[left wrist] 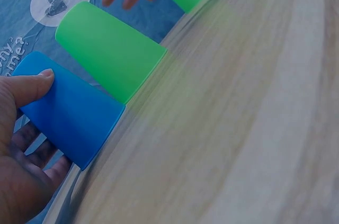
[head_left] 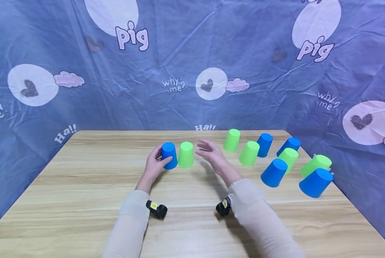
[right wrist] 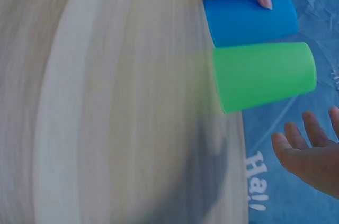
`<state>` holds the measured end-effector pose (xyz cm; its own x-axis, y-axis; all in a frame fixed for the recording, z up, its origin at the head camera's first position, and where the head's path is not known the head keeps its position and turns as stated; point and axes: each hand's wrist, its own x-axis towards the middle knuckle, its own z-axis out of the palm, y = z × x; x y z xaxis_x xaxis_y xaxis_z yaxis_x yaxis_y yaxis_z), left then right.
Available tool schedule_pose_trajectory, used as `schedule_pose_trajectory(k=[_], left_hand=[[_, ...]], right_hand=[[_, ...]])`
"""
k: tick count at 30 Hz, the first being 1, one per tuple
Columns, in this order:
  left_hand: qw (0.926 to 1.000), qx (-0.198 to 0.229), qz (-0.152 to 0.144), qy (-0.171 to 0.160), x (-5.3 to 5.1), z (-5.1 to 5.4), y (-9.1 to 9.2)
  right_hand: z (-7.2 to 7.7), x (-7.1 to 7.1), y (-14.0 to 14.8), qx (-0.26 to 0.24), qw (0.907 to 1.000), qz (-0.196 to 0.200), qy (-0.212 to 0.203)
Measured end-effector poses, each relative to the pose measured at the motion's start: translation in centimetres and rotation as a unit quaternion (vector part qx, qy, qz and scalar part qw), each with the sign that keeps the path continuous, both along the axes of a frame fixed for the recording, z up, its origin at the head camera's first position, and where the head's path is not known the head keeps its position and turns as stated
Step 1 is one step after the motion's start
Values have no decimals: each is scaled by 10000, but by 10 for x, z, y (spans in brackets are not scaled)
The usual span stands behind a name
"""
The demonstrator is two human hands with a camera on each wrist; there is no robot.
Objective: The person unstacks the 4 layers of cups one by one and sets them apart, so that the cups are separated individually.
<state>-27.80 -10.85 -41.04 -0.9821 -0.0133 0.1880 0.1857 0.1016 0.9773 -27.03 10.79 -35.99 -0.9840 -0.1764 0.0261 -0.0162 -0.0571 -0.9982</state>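
Observation:
My left hand [head_left: 154, 165] holds an upside-down blue cup [head_left: 169, 156], its thumb across the front and the other fingers behind. Right beside that cup stands an upside-down green cup [head_left: 186, 155] on the table. In the left wrist view the blue cup [left wrist: 71, 113] and green cup [left wrist: 111, 52] nearly meet at their rims. My right hand [head_left: 214, 154] hovers to the right of the green cup, apart from it, fingers extended and holding nothing. The right wrist view shows a gap between the right hand [right wrist: 312, 155] and the green cup [right wrist: 265, 75].
To the right, several more upside-down cups stand on the wooden table [head_left: 82, 186], among them a green cup [head_left: 232, 140] at the back and a blue cup [head_left: 316, 182] nearest the right edge. A printed blue cloth [head_left: 166, 111] hangs behind the table.

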Motion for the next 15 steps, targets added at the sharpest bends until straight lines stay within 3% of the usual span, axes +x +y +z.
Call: schedule_pose_trajectory(k=[15], left_hand=[[10000,8,-10,-50,0,1,0]], right_hand=[[-21,-10,-36,171,9977,-594,-273]])
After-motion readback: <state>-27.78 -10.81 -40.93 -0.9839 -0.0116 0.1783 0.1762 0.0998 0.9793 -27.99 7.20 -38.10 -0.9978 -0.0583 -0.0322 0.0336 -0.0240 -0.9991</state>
